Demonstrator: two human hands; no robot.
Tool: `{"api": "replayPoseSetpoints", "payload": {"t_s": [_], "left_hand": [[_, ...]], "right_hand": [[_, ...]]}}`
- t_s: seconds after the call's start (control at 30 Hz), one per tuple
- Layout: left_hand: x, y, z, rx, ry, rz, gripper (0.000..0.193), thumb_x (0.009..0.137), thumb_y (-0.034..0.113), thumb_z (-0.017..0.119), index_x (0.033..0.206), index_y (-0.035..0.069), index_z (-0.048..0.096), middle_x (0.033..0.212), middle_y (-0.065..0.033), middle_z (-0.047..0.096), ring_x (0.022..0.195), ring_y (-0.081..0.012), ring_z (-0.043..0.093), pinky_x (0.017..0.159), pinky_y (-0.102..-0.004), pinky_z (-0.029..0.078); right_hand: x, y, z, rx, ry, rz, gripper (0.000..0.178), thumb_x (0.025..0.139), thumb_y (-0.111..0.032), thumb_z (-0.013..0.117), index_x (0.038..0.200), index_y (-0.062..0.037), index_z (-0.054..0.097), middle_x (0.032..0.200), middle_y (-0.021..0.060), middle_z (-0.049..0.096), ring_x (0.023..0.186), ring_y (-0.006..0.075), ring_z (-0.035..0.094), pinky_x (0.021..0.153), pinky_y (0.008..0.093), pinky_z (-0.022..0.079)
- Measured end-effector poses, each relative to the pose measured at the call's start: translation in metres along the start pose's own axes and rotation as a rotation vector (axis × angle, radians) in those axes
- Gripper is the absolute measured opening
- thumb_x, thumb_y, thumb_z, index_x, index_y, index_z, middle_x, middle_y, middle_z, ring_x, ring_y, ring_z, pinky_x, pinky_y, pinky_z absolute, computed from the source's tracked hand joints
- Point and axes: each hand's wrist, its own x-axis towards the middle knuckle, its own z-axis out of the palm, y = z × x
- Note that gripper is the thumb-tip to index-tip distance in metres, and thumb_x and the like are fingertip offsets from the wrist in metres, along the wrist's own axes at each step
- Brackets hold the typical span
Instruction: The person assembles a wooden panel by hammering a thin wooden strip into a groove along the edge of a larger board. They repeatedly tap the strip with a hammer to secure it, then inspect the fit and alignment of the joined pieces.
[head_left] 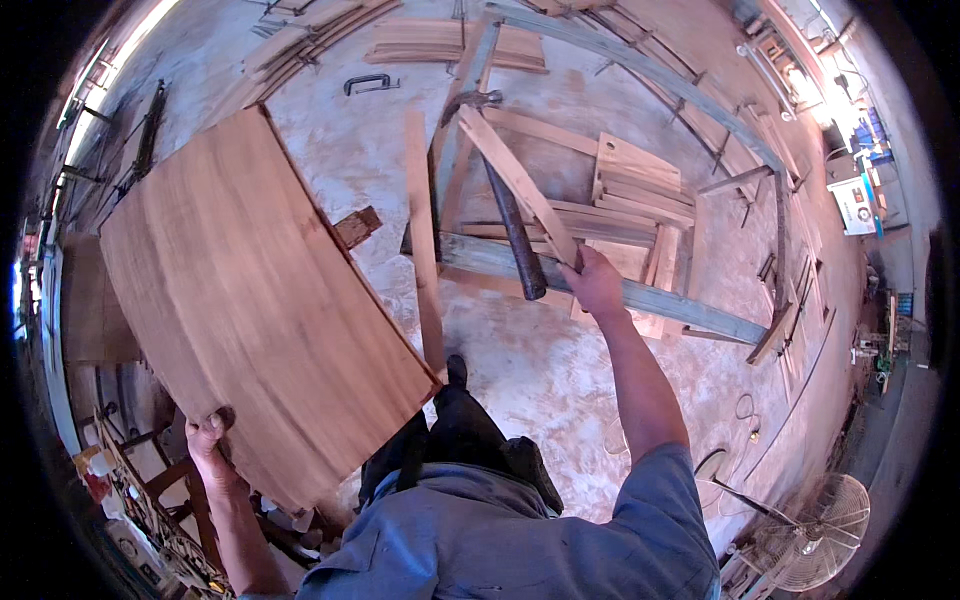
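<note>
My left hand (208, 445) is closed on the near left edge of a large wooden panel (265, 300), thumb on its upper face. The panel is tilted and reaches out in front of me on the left. In my right hand (597, 284) is one end of a narrow wooden strip (520, 185), which points away and to the left. Beside this strip is a claw hammer (510, 225), its head against the strip's far end and its dark handle toward me. Another wooden strip (420, 230) stands between the panel and the hammer.
A blue-grey frame (690, 315) stands ahead, with a stack of wooden boards (640, 190) within its outline. A C-clamp (371, 85) and more boards (450, 45) lie on the floor farther off. To my right are a fan (810, 530) and a cord (745, 410).
</note>
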Motion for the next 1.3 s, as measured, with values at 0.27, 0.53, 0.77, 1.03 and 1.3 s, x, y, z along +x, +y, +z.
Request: {"api": "replayPoseSetpoints", "payload": {"t_s": [0.27,0.53,0.77,1.03,1.3], "left_hand": [[-0.002,-0.006,0.0,-0.059,0.053,-0.046,0.079,0.059,0.036,0.083,0.12,-0.005,0.055,0.103,-0.0094,0.065,0.091,-0.0221,0.064,0.084,-0.0357,0.051],[0.0,-0.007,-0.004,-0.091,0.072,-0.038,0.077,0.058,0.029,0.082,0.121,-0.005,0.055,0.106,-0.011,0.065,0.093,-0.023,0.065,0.085,-0.0374,0.053],[-0.003,-0.011,-0.004,-0.16,0.038,-0.057,0.07,0.061,0.026,0.083,0.118,-0.004,0.056,0.1,-0.0089,0.067,0.086,-0.0209,0.066,0.08,-0.035,0.054],[-0.009,-0.025,0.003,-0.506,-0.144,-0.18,0.075,0.063,0.016,0.079,0.13,-0.003,0.051,0.11,-0.0145,0.066,0.095,-0.0289,0.067,0.084,-0.0411,0.057],[-0.023,-0.031,0.015,-0.83,-0.255,-0.425,0.07,0.065,0.014,0.073,0.128,-0.007,0.052,0.111,-0.0209,0.067,0.095,-0.0343,0.068,0.086,-0.0463,0.057]], "right_hand": [[0.011,-0.004,-0.005,-0.133,-0.012,-0.068,0.055,0.081,-0.04,0.071,0.121,-0.0061,0.054,0.104,0.0176,0.066,0.102,0.0368,0.061,0.087,0.0475,0.05],[0.01,-0.052,-0.029,-0.04,0.217,-0.168,0.064,0.077,-0.026,0.077,0.131,-0.0042,0.051,0.112,0.0192,0.061,0.107,0.036,0.059,0.091,0.0437,0.049],[-0.013,-0.181,-0.009,0.86,-0.477,-0.081,0.047,0.087,-0.021,0.072,0.127,-0.0005,0.056,0.128,0.0114,0.059,0.115,0.0204,0.057,0.092,0.0349,0.049],[-0.009,-0.268,0.014,1.723,-0.675,0.03,0.053,0.1,-0.04,0.051,0.14,-0.005,0.047,0.127,0.0053,0.057,0.109,0.0136,0.055,0.094,0.0317,0.044],[-0.001,-0.288,0.014,1.534,-0.427,0.066,0.033,0.096,-0.038,0.057,0.102,-0.0068,0.063,0.089,0.001,0.062,0.079,0.0101,0.056,0.068,0.0278,0.046]]}}
